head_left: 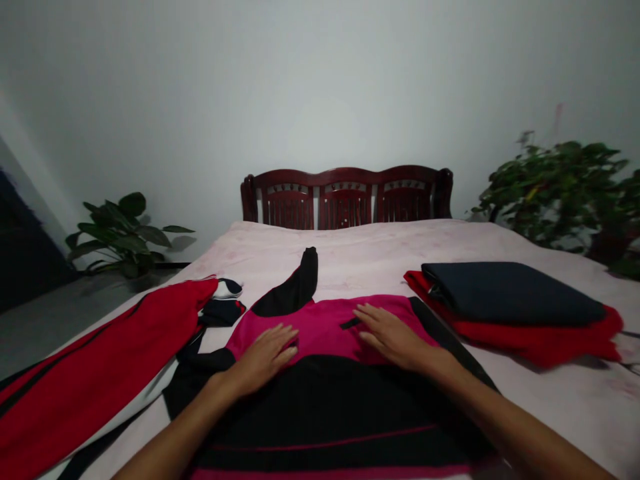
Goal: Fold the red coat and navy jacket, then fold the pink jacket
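Observation:
A black and magenta long-sleeved top [320, 393] lies spread on the bed in front of me. One black sleeve [295, 283] points away toward the headboard. My left hand [267, 350] rests flat on the magenta part at its left, fingers stretched out. On the right, my right hand [387, 333] lies with fingers extended over the magenta part, beside a short dark strip. Neither hand grips the cloth. Under my right forearm runs the other black edge of the top, partly covered.
To the left lies a heap of red, white and dark clothes [110, 353]. Folded dark blue and red garments [515, 293] are stacked at the right. The pale pink bedsheet [360, 257] reaches a wooden headboard [345, 197]. Potted plants [123, 230] stand on both sides.

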Available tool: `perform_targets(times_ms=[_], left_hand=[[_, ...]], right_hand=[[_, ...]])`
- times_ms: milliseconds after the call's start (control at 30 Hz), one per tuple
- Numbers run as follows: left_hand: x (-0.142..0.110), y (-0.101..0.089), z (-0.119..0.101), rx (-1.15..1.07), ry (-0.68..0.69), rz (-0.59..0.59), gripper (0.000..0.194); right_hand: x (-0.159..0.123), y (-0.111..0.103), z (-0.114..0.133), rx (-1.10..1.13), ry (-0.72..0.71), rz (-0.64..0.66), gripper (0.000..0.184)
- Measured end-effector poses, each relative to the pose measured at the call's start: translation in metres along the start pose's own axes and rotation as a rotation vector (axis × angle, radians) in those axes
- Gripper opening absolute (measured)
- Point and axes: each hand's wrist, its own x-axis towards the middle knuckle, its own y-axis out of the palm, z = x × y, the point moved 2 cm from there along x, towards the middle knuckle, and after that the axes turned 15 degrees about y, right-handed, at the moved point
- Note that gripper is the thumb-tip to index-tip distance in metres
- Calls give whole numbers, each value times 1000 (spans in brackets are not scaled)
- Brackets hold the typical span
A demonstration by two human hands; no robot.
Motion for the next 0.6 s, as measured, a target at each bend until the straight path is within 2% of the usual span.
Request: perform_targets(times_ms=[67,133,267,333,400,500,600], left_hand=[[34,17,11,10,-22,37,62],[51,33,29,62,-54,88,65],[45,43,73,215,-128,107,63],[35,41,95,280,-164,76,62],[29,37,112,336,-207,45,62],[27,30,132,416,-308,-53,56],[33,20,148,323,-456,-205,53]], right_hand=[[34,25,3,-85,-53,-13,59],[56,45,-13,-152,-62,-15,61],[73,64,-87,-273,102,5,63],[75,64,-122,-306,177,-3,64],[78,61,-140,-303,187,-20,64],[89,49,-141,-272,204,-29,55],[107,31,-133,-286,294,-44,47]])
